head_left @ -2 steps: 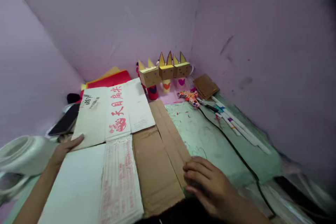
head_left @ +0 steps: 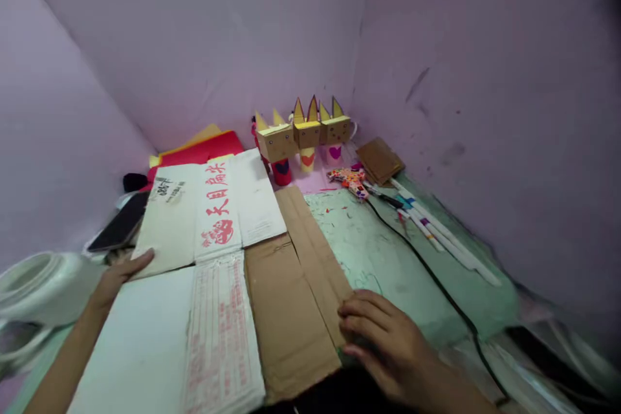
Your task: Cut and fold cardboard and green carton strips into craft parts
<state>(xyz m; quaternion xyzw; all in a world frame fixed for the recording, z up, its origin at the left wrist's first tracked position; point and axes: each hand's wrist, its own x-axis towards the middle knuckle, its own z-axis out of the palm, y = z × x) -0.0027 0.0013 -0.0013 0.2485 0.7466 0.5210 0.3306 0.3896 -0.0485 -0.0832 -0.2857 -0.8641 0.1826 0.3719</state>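
Observation:
A flattened cardboard box (head_left: 218, 330) lies open in front of me, with white printed panels on the left and bare brown panels on the right. Red characters run across its far white flap (head_left: 262, 200). My left hand (head_left: 121, 272) grips the left edge of that flap, thumb on top and the other fingers hidden beneath. At the brown panel's right edge, my right hand (head_left: 383, 336) has its curled fingers round the border. Part of the sheet overhangs the table's near side.
Three cardboard animal figures (head_left: 307, 136) stand at the back near the corner. To the right are a patterned glue gun (head_left: 356, 182) with a black cord (head_left: 436, 288), white pens (head_left: 441, 226) and brown cardboard pieces (head_left: 380, 160). A white pot (head_left: 53, 284) and dark phone-like slab (head_left: 121, 221) sit left.
The far edge of the white flap has dipped slightly. Both hands keep their places on the cardboard.

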